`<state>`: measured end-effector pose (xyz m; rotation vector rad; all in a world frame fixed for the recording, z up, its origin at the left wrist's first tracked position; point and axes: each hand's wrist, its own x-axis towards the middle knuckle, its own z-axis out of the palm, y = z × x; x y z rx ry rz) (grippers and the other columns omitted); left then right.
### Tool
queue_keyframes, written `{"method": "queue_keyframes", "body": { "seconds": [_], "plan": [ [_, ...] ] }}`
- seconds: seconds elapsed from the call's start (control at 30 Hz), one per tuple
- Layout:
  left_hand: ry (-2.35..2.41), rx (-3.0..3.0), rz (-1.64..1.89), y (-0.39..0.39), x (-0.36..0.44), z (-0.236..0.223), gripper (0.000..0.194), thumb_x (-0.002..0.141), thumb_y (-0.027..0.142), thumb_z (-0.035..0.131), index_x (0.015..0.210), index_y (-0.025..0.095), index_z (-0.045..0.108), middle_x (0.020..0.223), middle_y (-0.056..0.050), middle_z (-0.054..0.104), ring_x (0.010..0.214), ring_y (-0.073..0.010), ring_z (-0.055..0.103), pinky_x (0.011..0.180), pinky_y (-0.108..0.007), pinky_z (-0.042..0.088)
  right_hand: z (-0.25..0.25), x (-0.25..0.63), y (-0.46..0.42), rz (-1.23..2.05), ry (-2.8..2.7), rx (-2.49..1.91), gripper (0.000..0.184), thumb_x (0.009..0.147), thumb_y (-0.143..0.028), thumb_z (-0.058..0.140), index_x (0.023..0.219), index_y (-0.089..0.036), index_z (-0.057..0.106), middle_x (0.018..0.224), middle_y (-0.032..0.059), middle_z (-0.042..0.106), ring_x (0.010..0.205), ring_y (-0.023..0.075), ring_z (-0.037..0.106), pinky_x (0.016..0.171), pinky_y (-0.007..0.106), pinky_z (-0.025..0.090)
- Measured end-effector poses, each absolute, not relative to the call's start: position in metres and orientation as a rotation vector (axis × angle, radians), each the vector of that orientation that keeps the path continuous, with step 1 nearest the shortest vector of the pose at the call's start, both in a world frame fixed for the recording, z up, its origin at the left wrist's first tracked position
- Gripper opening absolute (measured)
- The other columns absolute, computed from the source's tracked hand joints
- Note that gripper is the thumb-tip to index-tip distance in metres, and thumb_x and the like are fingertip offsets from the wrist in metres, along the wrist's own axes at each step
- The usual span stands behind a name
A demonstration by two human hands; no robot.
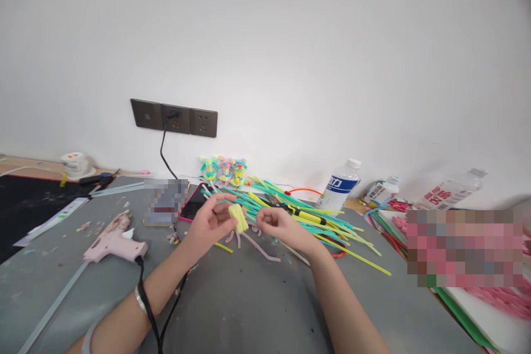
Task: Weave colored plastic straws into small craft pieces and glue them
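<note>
Between the thumb and fingers of my left hand (211, 225) is a small pale yellow bundle of folded pipe cleaner (238, 218), held above the grey mat. My right hand (279, 227) is just right of it, apart from the bundle, with its fingers curled in. Whether a small thing is pinched there, I cannot make out. Below the hands lies a bent lilac pipe cleaner (260, 249). Behind and to the right spreads a pile of yellow and teal pipe cleaners (352, 250). A yellow-handled cutting tool (312, 218) rests partly buried among them.
A pink glue gun (118, 244) lies on the left, its black cord passing by my left forearm. Three small fuzzy figures (224, 171) stand against the wall near a phone (193, 203). Bottles, including a blue-labelled one (338, 188), and pink braided material (498, 301) occupy the right.
</note>
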<state>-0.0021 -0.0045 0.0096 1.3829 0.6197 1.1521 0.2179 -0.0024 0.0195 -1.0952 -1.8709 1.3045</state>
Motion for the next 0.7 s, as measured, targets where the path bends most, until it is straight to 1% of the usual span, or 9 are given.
{"method": "queue_keyframes", "body": {
  "seconds": [0.03, 0.1, 0.17, 0.23, 0.3, 0.37, 0.47, 0.53, 0.7],
  "plan": [
    [0.560, 1.418, 1.014, -0.006, -0.002, 0.008, 0.041, 0.078, 0.033, 0.070, 0.110, 0.020, 0.049, 0.101, -0.010, 0.070, 0.088, -0.0208, 0.069, 0.075, -0.031, 0.054, 0.022, 0.224, -0.001, 1.315, -1.796, -1.065, 0.018, 0.084, -0.031, 0.059, 0.073, -0.018, 0.055, 0.059, -0.0053, 0.044, 0.051, 0.0082, 0.036, 0.049, 0.022, 0.026],
    [0.493, 1.498, 0.747, -0.009, -0.002, 0.005, 0.037, 0.078, 0.029, 0.071, 0.108, 0.020, 0.052, 0.103, -0.011, 0.070, 0.090, -0.0207, 0.068, 0.079, -0.033, 0.053, 0.024, 0.234, 0.003, 1.327, -1.559, -0.999, 0.025, 0.085, -0.038, 0.061, 0.072, -0.019, 0.052, 0.054, -0.0072, 0.038, 0.047, 0.0077, 0.032, 0.046, 0.022, 0.022],
    [0.490, 1.580, 0.551, -0.011, -0.001, 0.003, 0.034, 0.078, 0.025, 0.070, 0.108, 0.019, 0.055, 0.103, -0.010, 0.071, 0.091, -0.0200, 0.068, 0.083, -0.034, 0.052, 0.023, 0.239, 0.006, 1.344, -1.346, -0.905, 0.029, 0.084, -0.040, 0.064, 0.069, -0.020, 0.048, 0.047, -0.0099, 0.033, 0.041, 0.0064, 0.025, 0.044, 0.022, 0.020],
    [0.510, 1.671, 0.453, -0.012, -0.001, 0.002, 0.032, 0.078, 0.023, 0.069, 0.108, 0.019, 0.059, 0.102, -0.008, 0.071, 0.089, -0.0191, 0.067, 0.084, -0.033, 0.051, 0.021, 0.237, 0.008, 1.345, -1.227, -0.863, 0.031, 0.081, -0.041, 0.067, 0.069, -0.021, 0.047, 0.043, -0.0107, 0.035, 0.037, 0.0055, 0.022, 0.043, 0.023, 0.020],
    [0.546, 1.775, 0.437, -0.011, 0.000, 0.003, 0.026, 0.077, 0.021, 0.067, 0.103, 0.019, 0.063, 0.103, -0.007, 0.070, 0.089, -0.0186, 0.066, 0.083, -0.032, 0.051, 0.019, 0.231, 0.008, 1.349, -1.190, -0.866, 0.029, 0.078, -0.041, 0.069, 0.072, -0.021, 0.050, 0.043, -0.0088, 0.044, 0.036, 0.0059, 0.028, 0.042, 0.022, 0.023],
    [0.590, 1.862, 0.454, -0.011, 0.000, 0.003, 0.022, 0.076, 0.020, 0.066, 0.097, 0.019, 0.064, 0.105, -0.006, 0.069, 0.087, -0.0177, 0.065, 0.079, -0.029, 0.050, 0.018, 0.222, 0.006, 1.375, -1.181, -0.849, 0.027, 0.077, -0.041, 0.071, 0.078, -0.021, 0.053, 0.048, -0.0063, 0.052, 0.040, 0.0081, 0.039, 0.045, 0.022, 0.029],
    [0.665, 1.920, 0.432, -0.010, 0.001, 0.002, 0.020, 0.074, 0.021, 0.066, 0.094, 0.018, 0.064, 0.094, -0.004, 0.069, 0.079, -0.0159, 0.062, 0.072, -0.026, 0.048, 0.018, 0.209, 0.003, 1.430, -1.177, -0.774, 0.024, 0.077, -0.037, 0.072, 0.080, -0.021, 0.054, 0.055, -0.0054, 0.055, 0.051, 0.0109, 0.050, 0.053, 0.023, 0.038],
    [0.705, 1.921, 0.408, -0.009, 0.001, 0.001, 0.022, 0.074, 0.021, 0.067, 0.095, 0.018, 0.064, 0.087, -0.003, 0.067, 0.076, -0.0152, 0.061, 0.069, -0.025, 0.047, 0.019, 0.204, 0.001, 1.456, -1.195, -0.727, 0.023, 0.077, -0.035, 0.071, 0.078, -0.021, 0.053, 0.060, -0.0044, 0.055, 0.057, 0.0117, 0.052, 0.058, 0.024, 0.040],
    [0.778, 1.873, 0.477, -0.007, 0.000, 0.000, 0.030, 0.073, 0.022, 0.066, 0.103, 0.018, 0.061, 0.084, -0.002, 0.065, 0.075, -0.0153, 0.061, 0.070, -0.026, 0.049, 0.019, 0.200, 0.000, 1.444, -1.199, -0.734, 0.023, 0.077, -0.035, 0.071, 0.078, -0.021, 0.053, 0.067, -0.0029, 0.056, 0.064, 0.0131, 0.054, 0.063, 0.026, 0.043]
  ]
}}
